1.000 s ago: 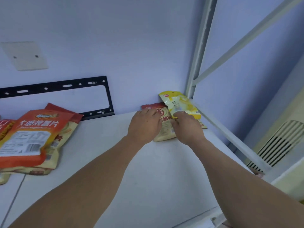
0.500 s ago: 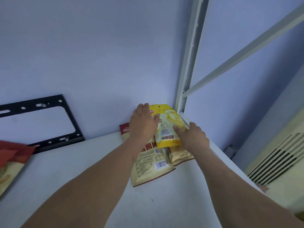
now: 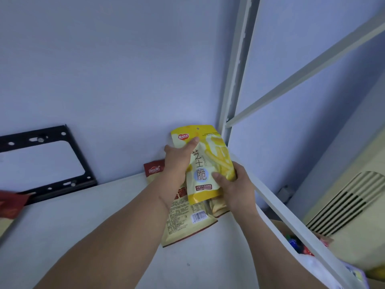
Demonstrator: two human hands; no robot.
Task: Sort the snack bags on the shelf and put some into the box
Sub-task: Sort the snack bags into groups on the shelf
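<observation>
A yellow snack bag with white and blue print is held upright above the white shelf, near the back right corner. My left hand grips its upper left edge, thumb on the front. My right hand grips its lower right side. Under it a beige and red snack bag with a barcode lies flat on the shelf, partly hidden by my left wrist. Another beige bag peeks out below the yellow one. A cardboard box with colourful items shows beyond the shelf's right rail.
A white shelf post and diagonal brace rise at the right. The white side rail runs along the shelf's right edge. A black metal bracket hangs on the wall at left. A red bag's corner lies at the far left.
Both hands have lifted the yellow bag up off the pile and stood it upright. The view has swung right, pushing the orange bags out at the left.
</observation>
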